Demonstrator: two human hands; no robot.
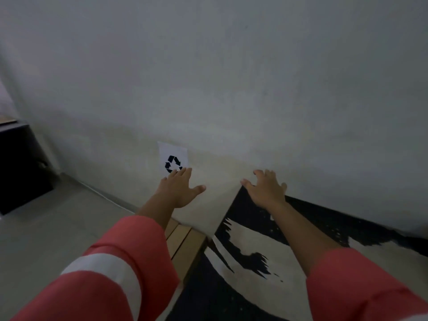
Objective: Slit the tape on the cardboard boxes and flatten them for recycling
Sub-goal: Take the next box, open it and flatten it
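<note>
A pale grey plastered wall fills most of the view, meeting a light tiled floor below. A black-and-cream patterned rug covers the floor on the right, and a dark boxy cabinet stands well apart at the far left.

The task's thing, a pale beige flattened cardboard panel, seems to lean at the foot of the wall between the outstretched arms. Tan cardboard flaps lie just beside its near edge. A small white paper sign with a black recycling symbol is stuck to the wall just above the panel's left side.

The step looks like setting the flattened box at the recycling spot. To do it well, press evenly with both palms so the panel sits flush under the sign and does not slide down onto the rug.

The left hand is spread wide with straight fingers, its fingertips overlapping the sign's lower edge, and it grips nothing. The right hand is likewise splayed, thumb at the panel's upper right corner. In this dim light I cannot tell whether either palm touches the panel.
</note>
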